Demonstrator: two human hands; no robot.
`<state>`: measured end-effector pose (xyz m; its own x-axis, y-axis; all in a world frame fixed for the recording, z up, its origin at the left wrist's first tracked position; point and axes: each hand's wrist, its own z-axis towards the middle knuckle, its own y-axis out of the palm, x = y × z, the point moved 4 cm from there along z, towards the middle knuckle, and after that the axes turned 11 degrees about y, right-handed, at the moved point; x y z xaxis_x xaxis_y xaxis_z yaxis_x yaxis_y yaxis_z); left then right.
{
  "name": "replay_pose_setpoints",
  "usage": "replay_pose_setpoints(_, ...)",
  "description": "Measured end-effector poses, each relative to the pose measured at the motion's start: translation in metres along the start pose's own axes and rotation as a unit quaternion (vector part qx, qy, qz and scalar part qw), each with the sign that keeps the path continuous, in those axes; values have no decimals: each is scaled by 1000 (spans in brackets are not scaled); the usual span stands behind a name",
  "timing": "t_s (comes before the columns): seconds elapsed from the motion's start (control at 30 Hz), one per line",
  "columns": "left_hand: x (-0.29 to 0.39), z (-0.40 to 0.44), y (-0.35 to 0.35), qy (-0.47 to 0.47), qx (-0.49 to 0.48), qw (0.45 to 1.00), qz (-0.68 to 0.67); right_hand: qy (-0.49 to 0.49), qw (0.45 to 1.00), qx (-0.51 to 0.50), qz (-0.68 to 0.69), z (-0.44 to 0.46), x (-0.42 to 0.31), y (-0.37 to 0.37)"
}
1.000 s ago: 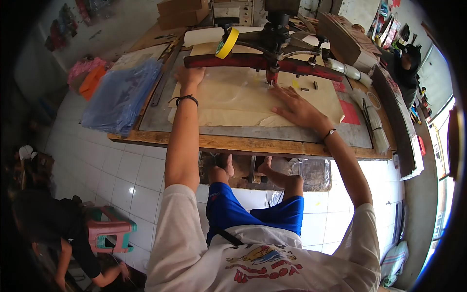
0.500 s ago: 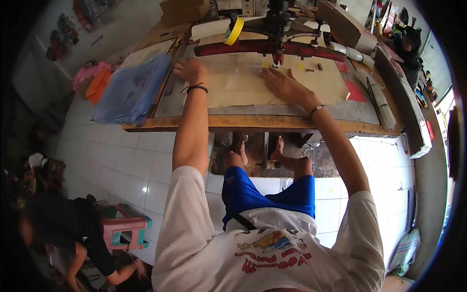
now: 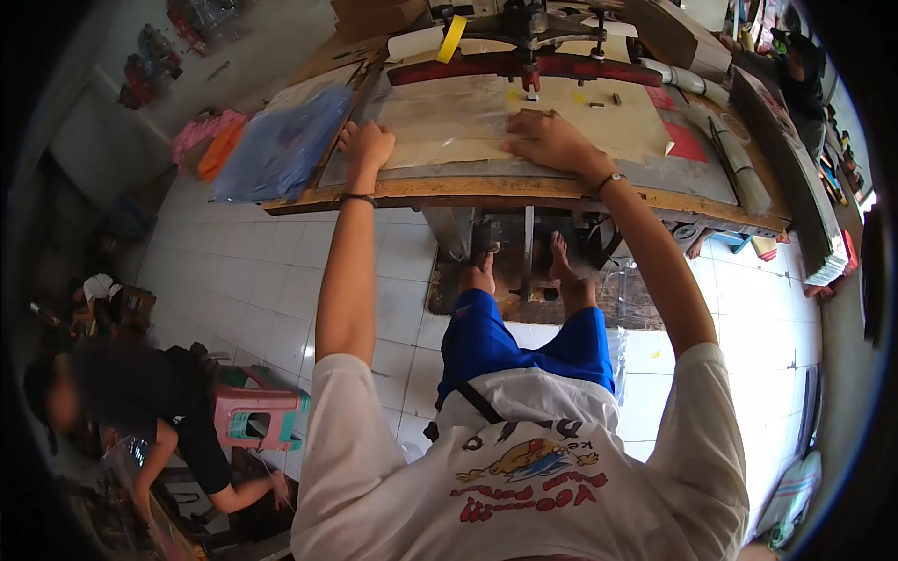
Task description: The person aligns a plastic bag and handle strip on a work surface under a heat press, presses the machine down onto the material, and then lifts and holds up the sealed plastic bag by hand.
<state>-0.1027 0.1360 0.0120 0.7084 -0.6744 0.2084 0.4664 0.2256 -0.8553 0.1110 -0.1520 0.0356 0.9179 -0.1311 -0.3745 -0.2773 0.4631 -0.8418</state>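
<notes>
My left hand (image 3: 368,145) is at the left side of the cream board (image 3: 617,126), fingers curled at the edge of a clear plastic sheet (image 3: 449,120) that shows as faint glare on the board. My right hand (image 3: 552,142) lies on the board right of the sheet, fingers stretched out leftward and slightly bent, palm down. Just beyond it, the press's red bar (image 3: 599,71) spans the board, with a small tip (image 3: 532,93) pointing down. What lies under my right fingers is hidden.
A stack of bluish plastic sheets (image 3: 281,145) lies at the table's left. A yellow tape roll (image 3: 452,39) hangs on the press. Bundled plastic strips (image 3: 734,164) lie at the right. A person (image 3: 140,397) works low at left, near a stool (image 3: 257,411).
Both hands have come nearer the table's front edge. The right fingers are more bent than before. The view has tilted, so the table sits higher.
</notes>
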Motion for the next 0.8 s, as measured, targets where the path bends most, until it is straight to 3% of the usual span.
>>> replay_pose_setpoints(0.07,-3,-14,-13,15,-6,999,-33,64,996,-44,37,-7,-11,-14)
replay_pose_setpoints(0.17,-11,-26,-29,9,-16,997,-72,77,995,51,46,-9,-3,-13)
replay_pose_setpoints(0.3,-23,-15,-55,-7,-121,984,-132,-4,995,76,-71,-16,-24,-31)
replay_pose_setpoints(0.37,4,-21,-79,69,-86,991,-78,-56,984,115,-126,-9,-35,-43)
replay_pose_setpoints(0.4,14,-19,-83,132,-60,986,-77,-25,988,50,-142,-2,-43,-48)
replay_pose_setpoints(0.5,40,-21,-70,272,-36,961,-32,-98,985,66,-126,17,-49,-29)
replay_pose_setpoints(0.53,45,-28,-60,309,-41,950,-10,-111,971,73,-199,15,-47,-19)
replay_pose_setpoints(0.63,43,-47,-29,273,-105,952,-90,-75,975,3,-209,3,-29,-4)
replay_pose_setpoints(0.67,40,-48,-27,276,-105,951,-87,-33,985,-77,-149,-2,-20,-3)
replay_pose_setpoints(0.8,46,-54,-30,274,-103,954,-65,-81,987,-119,-66,-2,-18,-9)
